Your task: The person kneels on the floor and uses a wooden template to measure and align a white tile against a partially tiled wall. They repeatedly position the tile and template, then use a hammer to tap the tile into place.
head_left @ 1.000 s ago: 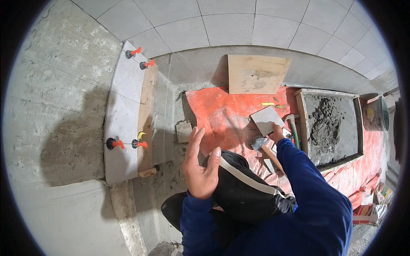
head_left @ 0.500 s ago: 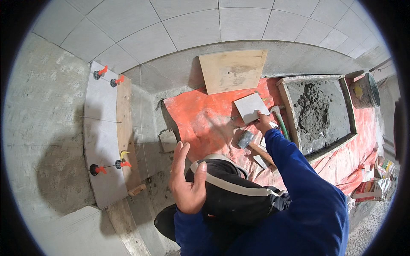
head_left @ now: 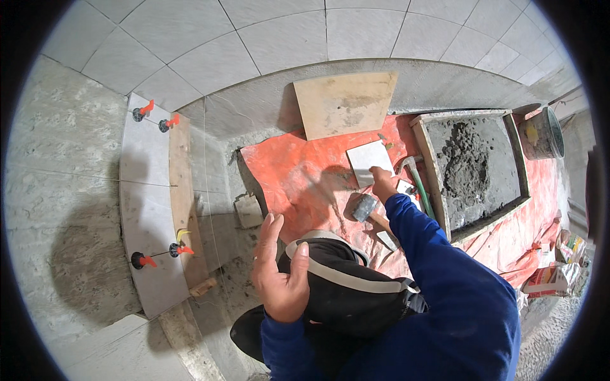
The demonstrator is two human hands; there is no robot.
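My right hand (head_left: 384, 184) grips a small white square tile (head_left: 366, 157) at its near right corner, with one digit on the top face and the other fingers largely hidden. The tile is above or on the red plastic sheet (head_left: 279, 165); I cannot tell whether it touches. Just below this hand lie a mallet (head_left: 365, 207) with a dark head and a claw hammer (head_left: 419, 183) with a green handle. My left hand (head_left: 279, 279) is raised over my black-trousered leg, holding nothing, its thumb apart from the fingers.
A wooden-framed tray (head_left: 431, 171) of grey mortar stands at the right, beside a bucket (head_left: 542, 134). A wooden board (head_left: 346, 105) leans on the far wall. At the left, tiles (head_left: 145, 203) carry red-handled levelling clips (head_left: 178, 249) beside a wooden plank (head_left: 182, 197). Bags (head_left: 551, 279) lie far right.
My right hand and the small tile have shifted slightly left, and the tile's tilt has changed so it looks brighter. My left hand stays nearly still.
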